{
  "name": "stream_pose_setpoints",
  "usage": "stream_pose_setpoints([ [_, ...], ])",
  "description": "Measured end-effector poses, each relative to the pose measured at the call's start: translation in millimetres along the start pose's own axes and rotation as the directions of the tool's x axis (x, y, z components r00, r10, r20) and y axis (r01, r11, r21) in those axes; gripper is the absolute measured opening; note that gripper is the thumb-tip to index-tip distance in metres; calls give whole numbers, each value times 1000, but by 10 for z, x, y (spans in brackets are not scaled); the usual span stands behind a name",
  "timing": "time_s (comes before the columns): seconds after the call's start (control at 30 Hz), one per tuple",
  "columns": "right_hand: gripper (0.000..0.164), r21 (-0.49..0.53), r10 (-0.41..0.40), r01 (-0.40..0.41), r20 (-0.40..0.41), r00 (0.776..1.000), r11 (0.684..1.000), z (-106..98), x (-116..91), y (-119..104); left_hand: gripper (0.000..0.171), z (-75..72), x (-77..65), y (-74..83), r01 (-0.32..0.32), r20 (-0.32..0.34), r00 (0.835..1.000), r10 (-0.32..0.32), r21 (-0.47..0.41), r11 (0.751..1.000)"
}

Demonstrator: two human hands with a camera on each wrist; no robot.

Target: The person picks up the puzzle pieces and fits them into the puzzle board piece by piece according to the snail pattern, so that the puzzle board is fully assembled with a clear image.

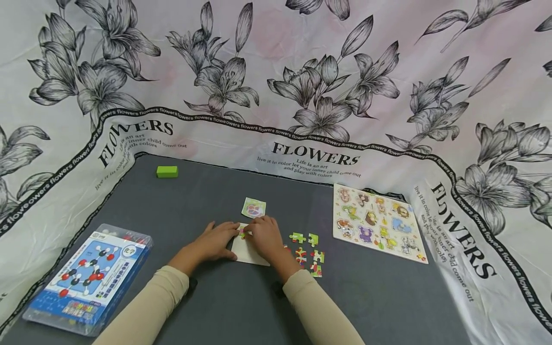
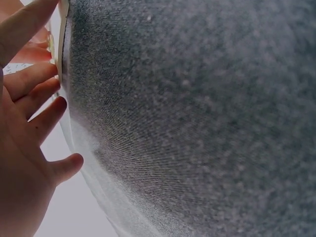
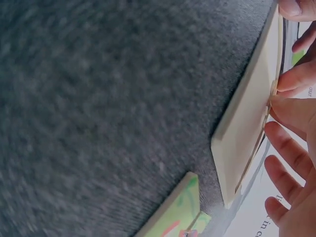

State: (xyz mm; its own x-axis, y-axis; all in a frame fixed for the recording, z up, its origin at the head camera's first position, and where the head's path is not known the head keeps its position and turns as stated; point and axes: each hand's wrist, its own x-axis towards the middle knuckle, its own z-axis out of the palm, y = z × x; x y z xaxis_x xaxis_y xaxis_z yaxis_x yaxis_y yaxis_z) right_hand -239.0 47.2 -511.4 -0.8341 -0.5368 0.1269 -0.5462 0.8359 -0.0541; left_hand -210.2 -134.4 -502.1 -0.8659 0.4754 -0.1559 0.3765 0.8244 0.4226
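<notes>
A pale square puzzle board [image 1: 251, 257] lies on the dark cloth between both hands. My left hand [image 1: 214, 242] rests along its left side, fingers extended and thumb at the lower left edge. Over the upper part of the board, my right hand [image 1: 266, 238] pinches a small green puzzle piece [image 1: 242, 233] between thumb and forefinger, its picture mostly hidden by the fingers. In the right wrist view the board's bare face [image 3: 242, 123] and thick edge show. Several loose puzzle pieces [image 1: 317, 257] lie right of the right hand.
Just beyond the board lies a small square picture card [image 1: 253, 208]. A board of animal pictures [image 1: 375, 223] is at the back right, a green block [image 1: 167, 172] at the back left. A boxed molecule model set [image 1: 88, 278] occupies the left front.
</notes>
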Motion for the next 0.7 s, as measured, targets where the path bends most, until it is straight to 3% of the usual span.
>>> stream_pose_setpoints([
  [0.17,19,-4,-11,11,1,1000,1000,-8,-112,67,71,79,0,32,4,-2,1000,-4,-19,1000],
  [0.3,20,6,-26,26,-53,998,1000,-32,-195,199,71,107,-19,20,14,-16,1000,-14,5,1000],
  [0.47,17,32,-9,13,-113,993,999,-84,-327,510,72,77,-18,9,8,-23,1000,-7,51,999],
  [0.7,11,13,29,-28,-94,995,1000,-202,-580,985,74,-11,43,55,-2,-3,1000,2,81,997],
])
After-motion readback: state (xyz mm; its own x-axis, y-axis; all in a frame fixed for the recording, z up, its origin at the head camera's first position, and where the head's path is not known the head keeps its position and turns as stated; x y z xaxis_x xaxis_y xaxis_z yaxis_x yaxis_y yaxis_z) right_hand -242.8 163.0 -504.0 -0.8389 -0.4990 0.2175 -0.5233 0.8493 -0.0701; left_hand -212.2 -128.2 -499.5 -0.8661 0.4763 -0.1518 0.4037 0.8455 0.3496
